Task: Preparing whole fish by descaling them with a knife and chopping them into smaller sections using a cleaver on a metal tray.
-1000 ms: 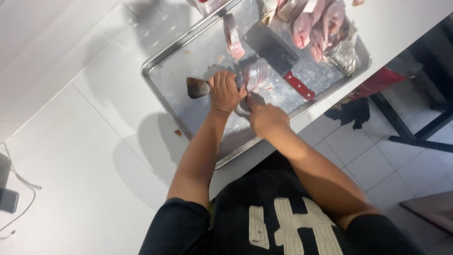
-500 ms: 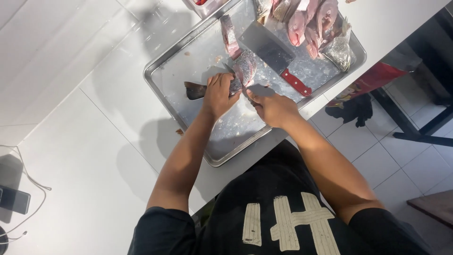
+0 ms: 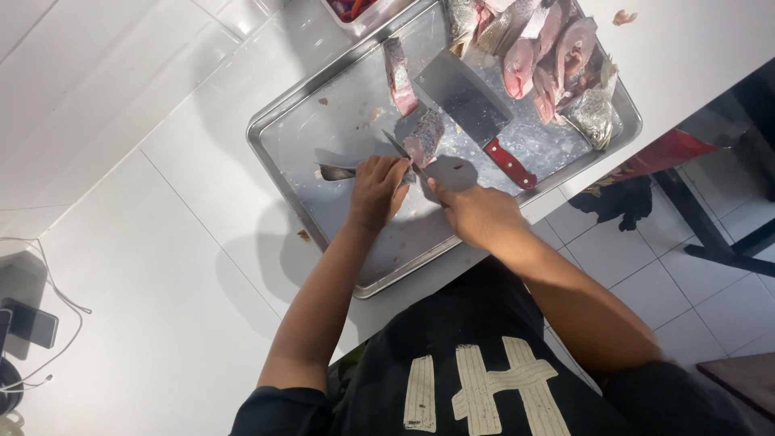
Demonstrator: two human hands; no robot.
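A person in a black shirt with pale lettering works over a large metal tray (image 3: 323, 121) set on a white tiled counter (image 3: 145, 266), seen from above. The left hand (image 3: 376, 190) presses down on a fish (image 3: 347, 173), fingers curled over its body; only the tail shows, poking out at 9 o'clock from the hand. The right hand (image 3: 476, 211) is closed around the handle of a small knife (image 3: 401, 152), whose thin blade runs toward 10 o'clock and meets the fish just above the left hand's fingertips. A cut fish piece (image 3: 425, 137) lies touching the blade at 1 o'clock from the left hand.

Just beyond, at 1 o'clock from the hands, a broad cleaver (image 3: 472, 109) with a red handle rests flat on the tray, handle toward 5 o'clock. A long strip of fish (image 3: 399, 77) lies at 12 o'clock beside the cleaver. At 2 o'clock, in the tray's far corner, sits a heap of pink cut fish pieces (image 3: 549, 56). A small container (image 3: 355, 10) of red contents stands past the tray's upper edge. At 8 o'clock, at the counter's edge, a dark phone (image 3: 31, 323) lies with a white cable (image 3: 48, 291) looped beside it.
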